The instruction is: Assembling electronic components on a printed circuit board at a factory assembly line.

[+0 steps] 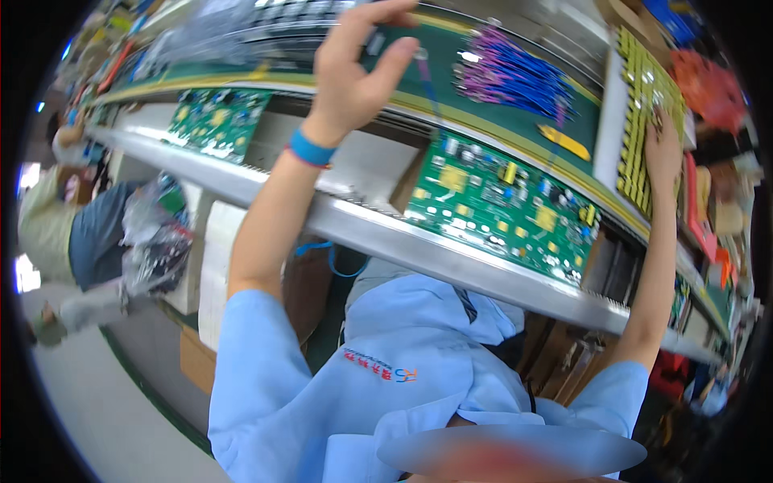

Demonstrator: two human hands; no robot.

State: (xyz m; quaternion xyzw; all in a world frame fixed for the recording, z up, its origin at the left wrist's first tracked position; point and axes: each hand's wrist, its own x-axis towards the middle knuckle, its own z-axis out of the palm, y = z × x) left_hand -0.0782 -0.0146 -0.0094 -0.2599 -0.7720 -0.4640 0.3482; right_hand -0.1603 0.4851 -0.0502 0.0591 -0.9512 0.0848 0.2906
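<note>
– Green cloth or paint is seen on the bench. What is held by the left grip?

– Nothing can be seen held: thumb and fingers are spread wide. One thin wire is seen just beside the thumb. Whether it is touched cannot be told.

– And the right grip?

– It is laid over the yellow tray. Whether a small part is pinched cannot be told.

– Where is the circuit board?

– Between both grips, nearer the body. Its near edge is set along the metal rail, maybe so it is kept steady.

– Why are blue wires bunched between the grips?

– Perhaps so they can be reached easily.
</note>
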